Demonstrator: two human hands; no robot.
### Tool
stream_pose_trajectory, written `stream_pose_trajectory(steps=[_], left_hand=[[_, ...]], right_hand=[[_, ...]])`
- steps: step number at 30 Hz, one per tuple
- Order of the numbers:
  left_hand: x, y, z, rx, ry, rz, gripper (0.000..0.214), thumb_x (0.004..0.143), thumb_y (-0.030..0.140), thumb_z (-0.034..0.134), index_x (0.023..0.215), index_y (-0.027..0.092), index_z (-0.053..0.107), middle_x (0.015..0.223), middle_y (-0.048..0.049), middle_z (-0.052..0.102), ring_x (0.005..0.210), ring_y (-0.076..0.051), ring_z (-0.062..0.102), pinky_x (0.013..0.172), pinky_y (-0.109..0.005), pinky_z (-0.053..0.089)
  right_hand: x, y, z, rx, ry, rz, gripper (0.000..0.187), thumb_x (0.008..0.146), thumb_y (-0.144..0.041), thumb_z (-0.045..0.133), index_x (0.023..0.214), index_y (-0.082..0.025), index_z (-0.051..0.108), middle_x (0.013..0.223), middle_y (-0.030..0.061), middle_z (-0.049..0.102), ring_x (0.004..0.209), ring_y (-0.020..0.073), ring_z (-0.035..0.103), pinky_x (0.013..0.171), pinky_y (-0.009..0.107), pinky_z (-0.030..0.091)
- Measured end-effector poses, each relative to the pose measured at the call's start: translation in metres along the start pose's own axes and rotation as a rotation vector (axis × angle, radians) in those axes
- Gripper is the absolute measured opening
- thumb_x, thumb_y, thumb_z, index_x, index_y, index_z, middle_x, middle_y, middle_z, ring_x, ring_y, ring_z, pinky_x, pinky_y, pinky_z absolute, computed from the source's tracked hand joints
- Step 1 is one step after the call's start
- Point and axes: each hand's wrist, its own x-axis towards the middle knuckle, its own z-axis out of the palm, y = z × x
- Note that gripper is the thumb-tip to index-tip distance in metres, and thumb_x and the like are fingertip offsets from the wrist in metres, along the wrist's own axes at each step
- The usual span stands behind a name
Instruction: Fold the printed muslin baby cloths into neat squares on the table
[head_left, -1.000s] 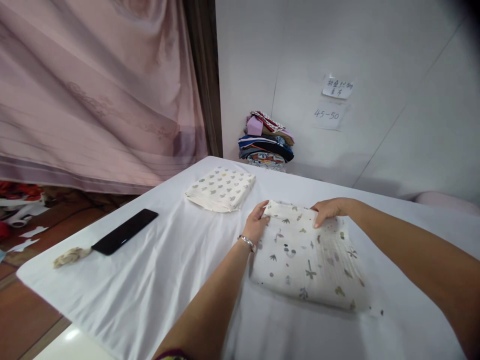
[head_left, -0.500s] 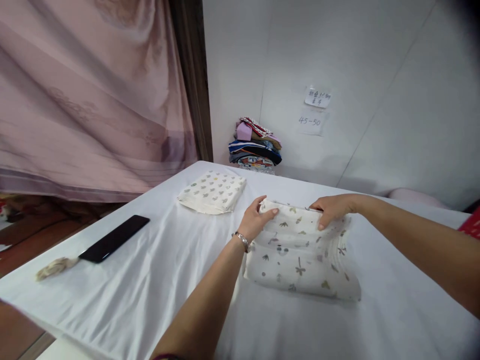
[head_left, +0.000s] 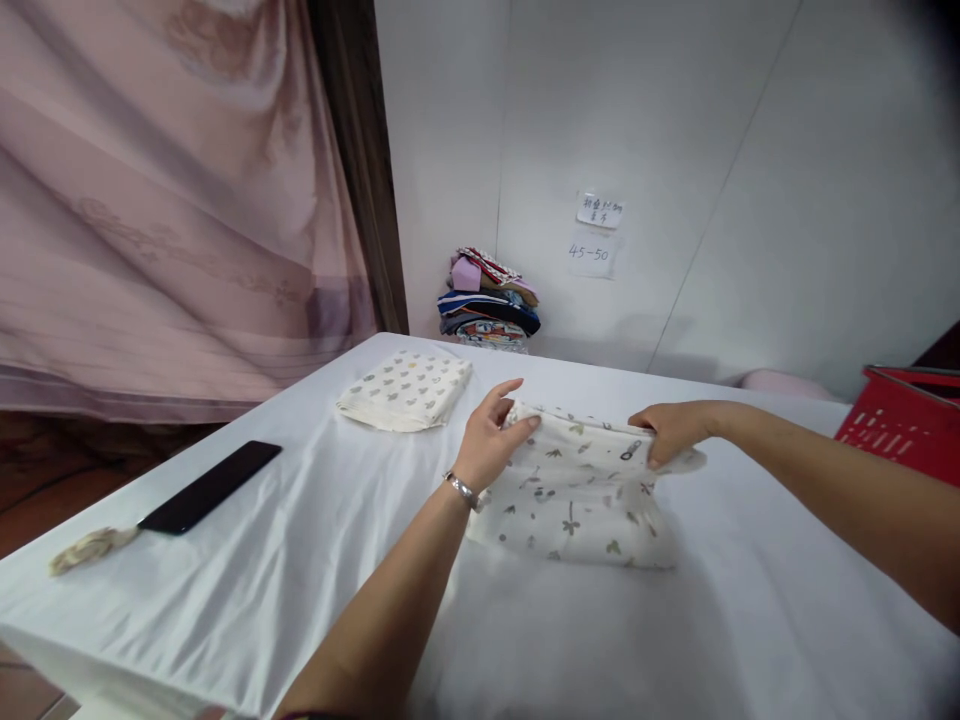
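Observation:
A white muslin cloth [head_left: 570, 500] with small plant prints lies folded in layers on the white-covered table [head_left: 315, 600]. At its far left corner, my left hand [head_left: 491, 440] pinches the upper edge between thumb and fingers; a silver bracelet circles that wrist. My right hand [head_left: 675, 432] grips the far right part of the same edge, with some fabric bunched out past the fingers. The top edge is lifted a little, while the near part rests on the table. Fingertips behind the cloth are hidden.
A second folded cloth [head_left: 409, 390] with grey prints lies further back to the left. A black phone [head_left: 214, 487] with a beige tassel [head_left: 94, 550] is at the left. Stacked clothes [head_left: 487, 300] stand by the wall. A red basket [head_left: 904, 425] is at the right.
My right hand has pulled the cloth's right edge up and outward, so fabric now sticks out beyond it. My left hand keeps its corner. The view has turned right, showing more red basket.

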Motion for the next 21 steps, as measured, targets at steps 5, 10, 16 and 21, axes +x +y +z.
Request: stream_pose_trajectory(steps=[5,10,16,21], left_hand=[[0.039,0.013,-0.007,-0.031,0.000,0.059,0.058,0.065,0.026,0.069,0.119,0.019,0.051,0.086,-0.0027,0.063,0.079,-0.016,0.058,0.078,-0.029,0.045],[0.090,0.054,-0.022,0.078,-0.011,0.326,0.062,0.069,0.024,0.063,0.127,0.016,0.040,0.092,-0.0045,0.062,0.081,-0.017,0.060,0.078,-0.034,0.047],[0.053,0.043,-0.045,0.667,-0.021,0.539,0.068,0.067,0.014,0.054,0.132,0.018,0.033,0.109,-0.0057,0.056,0.101,-0.020,0.053,0.092,-0.038,0.039],[-0.032,-0.064,-0.049,1.057,-0.274,0.276,0.056,0.061,0.005,0.050,0.115,0.018,0.053,0.103,-0.0073,0.059,0.100,-0.026,0.051,0.089,-0.041,0.040]], right_hand=[[-0.018,-0.005,-0.027,0.081,0.100,-0.005,0.051,0.052,-0.035,0.072,0.100,-0.022,0.061,0.100,0.0044,0.065,0.090,0.0272,0.060,0.069,0.031,0.050],[-0.049,-0.024,-0.079,-0.036,0.484,-0.024,0.044,0.063,-0.043,0.067,0.103,-0.025,0.060,0.095,0.0045,0.065,0.087,0.0262,0.059,0.069,0.033,0.047],[-0.033,-0.023,-0.020,-0.357,0.940,-0.166,0.033,0.077,-0.030,0.052,0.108,-0.021,0.055,0.106,0.0101,0.057,0.107,0.0313,0.045,0.086,0.040,0.035],[0.026,0.003,0.122,-0.486,0.712,-0.250,0.038,0.073,-0.008,0.043,0.106,-0.021,0.056,0.098,0.0081,0.059,0.093,0.0234,0.050,0.082,0.035,0.035]])
